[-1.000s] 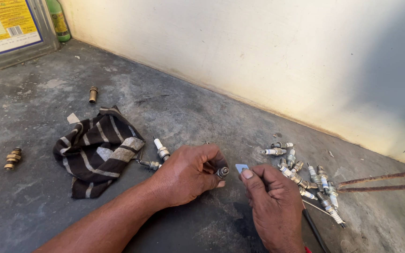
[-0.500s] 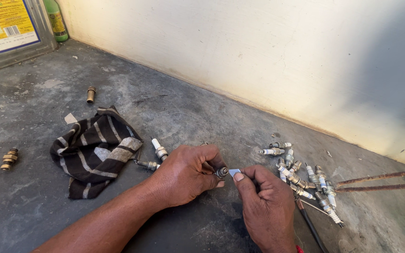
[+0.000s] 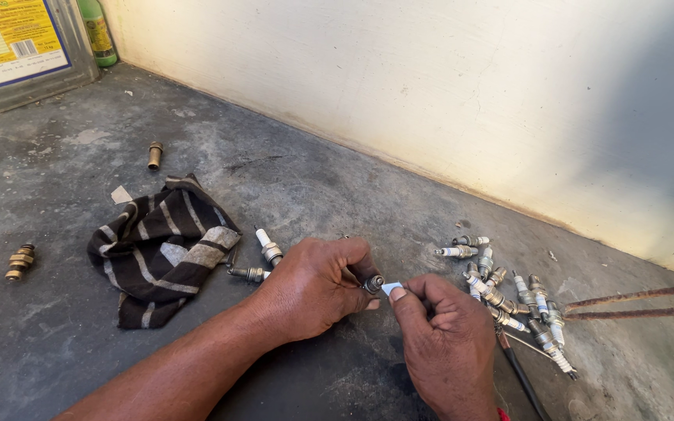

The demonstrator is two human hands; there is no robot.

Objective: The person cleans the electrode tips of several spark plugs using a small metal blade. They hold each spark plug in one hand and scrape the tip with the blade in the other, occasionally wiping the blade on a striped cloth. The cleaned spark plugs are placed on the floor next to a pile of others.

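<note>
My left hand (image 3: 317, 287) grips a spark plug (image 3: 372, 283), its metal tip pointing right. My right hand (image 3: 446, 343) pinches a small pale scrap (image 3: 391, 288) against that tip. Both hands hover low over the grey concrete floor (image 3: 64, 343). Two loose spark plugs (image 3: 268, 248) lie just left of my left hand, beside a black and grey striped rag (image 3: 157, 253). A heap of several spark plugs (image 3: 509, 292) lies right of my right hand.
A cream wall (image 3: 431, 86) runs along the back. Two brass fittings (image 3: 19, 261) lie on the floor at left and behind the rag. A metal can with a yellow label (image 3: 9, 43) and a green bottle (image 3: 97, 31) stand at the back left. Rusty rods (image 3: 633, 304) and a thin black rod (image 3: 520, 374) lie right.
My right hand has moved left and brought the pale scrap onto the plug's tip. The left hand has barely moved.
</note>
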